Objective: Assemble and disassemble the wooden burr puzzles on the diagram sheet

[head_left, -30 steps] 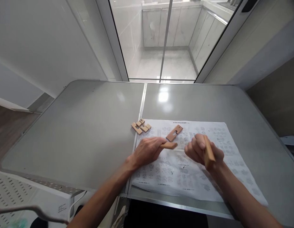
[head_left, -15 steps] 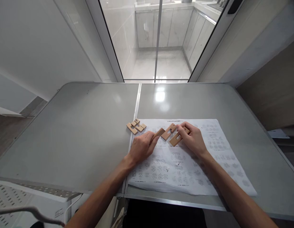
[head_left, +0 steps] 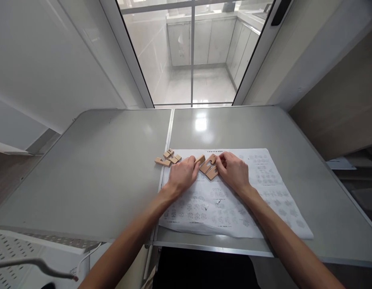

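Observation:
My left hand (head_left: 182, 173) is closed on a wooden block (head_left: 200, 160) whose end sticks out past the fingertips. A flat notched wooden piece (head_left: 206, 165) lies on the printed sheet (head_left: 234, 220) between my hands. Right beside it, on the near side, is a second notched piece (head_left: 212, 173); my right hand (head_left: 234, 170) pinches its far end and partly covers it. Left of my left hand, a small cluster of wooden pieces (head_left: 173, 157) sits at the sheet's upper left corner, with another piece (head_left: 162, 162) over the table seam.
The grey folding table (head_left: 114, 168) has a metal seam (head_left: 170, 130) running front to back. Behind it stands a glass door (head_left: 192, 60). A white perforated surface (head_left: 17, 249) and a cable (head_left: 32, 263) are at the lower left, below the table edge.
My right hand has brought its notched piece against the one lying on the sheet. The block in my left hand sits lower, near that piece. The leftmost cluster piece has turned. The camera view has shifted slightly.

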Action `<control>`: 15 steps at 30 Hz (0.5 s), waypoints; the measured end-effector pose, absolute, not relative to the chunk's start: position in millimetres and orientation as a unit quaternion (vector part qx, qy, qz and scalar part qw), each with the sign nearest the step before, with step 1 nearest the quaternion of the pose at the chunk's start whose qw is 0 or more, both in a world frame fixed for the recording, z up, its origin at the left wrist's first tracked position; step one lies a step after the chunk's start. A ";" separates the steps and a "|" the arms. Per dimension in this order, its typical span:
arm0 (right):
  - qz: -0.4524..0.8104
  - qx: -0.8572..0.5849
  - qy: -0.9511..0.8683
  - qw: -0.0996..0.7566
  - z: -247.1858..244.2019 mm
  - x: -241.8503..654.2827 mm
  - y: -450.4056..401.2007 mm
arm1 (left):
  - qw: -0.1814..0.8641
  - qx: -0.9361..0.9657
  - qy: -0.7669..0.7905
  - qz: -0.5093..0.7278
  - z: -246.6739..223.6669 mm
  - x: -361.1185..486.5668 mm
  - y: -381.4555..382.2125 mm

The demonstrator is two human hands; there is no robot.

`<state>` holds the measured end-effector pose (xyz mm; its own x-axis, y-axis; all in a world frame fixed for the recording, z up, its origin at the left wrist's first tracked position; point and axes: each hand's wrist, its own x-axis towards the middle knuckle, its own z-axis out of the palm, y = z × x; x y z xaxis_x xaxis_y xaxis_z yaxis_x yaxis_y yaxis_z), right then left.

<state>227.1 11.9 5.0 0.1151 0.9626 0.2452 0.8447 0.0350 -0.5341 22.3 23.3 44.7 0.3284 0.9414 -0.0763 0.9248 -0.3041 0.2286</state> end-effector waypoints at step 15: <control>0.093 -0.683 -0.660 0.300 4.2 229.6 16.2 | 0.066 0.833 0.546 0.053 48.3 54.3 43.1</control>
